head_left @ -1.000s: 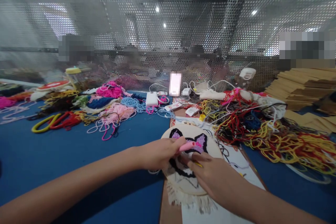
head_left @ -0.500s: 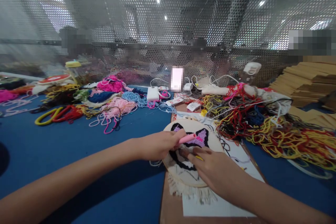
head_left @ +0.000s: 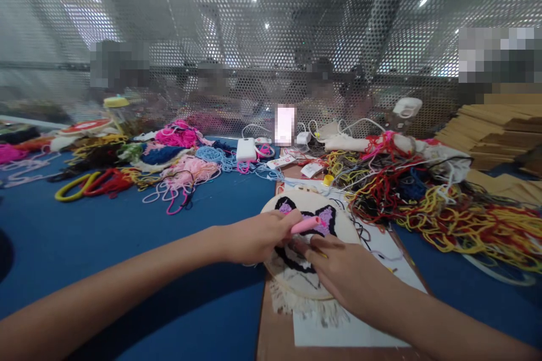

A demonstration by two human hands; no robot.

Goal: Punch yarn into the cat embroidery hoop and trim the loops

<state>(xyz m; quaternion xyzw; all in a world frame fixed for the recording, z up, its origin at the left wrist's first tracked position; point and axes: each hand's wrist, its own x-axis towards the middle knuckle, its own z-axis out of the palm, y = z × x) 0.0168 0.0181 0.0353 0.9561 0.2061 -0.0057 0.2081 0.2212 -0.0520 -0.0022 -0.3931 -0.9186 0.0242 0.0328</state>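
A round embroidery hoop (head_left: 339, 220) lies in front of me with a tufted cat face in black, white and purple. My left hand (head_left: 258, 237) grips a pink punch needle (head_left: 305, 225) and holds its tip over the cat's face. My right hand (head_left: 347, 276) lies flat on the lower right of the hoop, with a thin yellow stick partly showing under its fingers. A fringe of cream cloth (head_left: 305, 310) hangs out below the hoop, which rests on white paper (head_left: 351, 335) on a brown board (head_left: 271, 338).
A big tangle of yellow, red and black yarn (head_left: 444, 208) lies to the right. Pink, blue and red yarn (head_left: 182, 172) lies at the back left of the blue table (head_left: 127, 248). White chargers and cables (head_left: 245, 149) sit by a perforated metal screen (head_left: 271, 51). Cardboard sheets (head_left: 495, 130) are stacked far right.
Both hands stay on the hoop. The left hand with the pink needle has shifted slightly over the cat face, and the view has tilted down a little.
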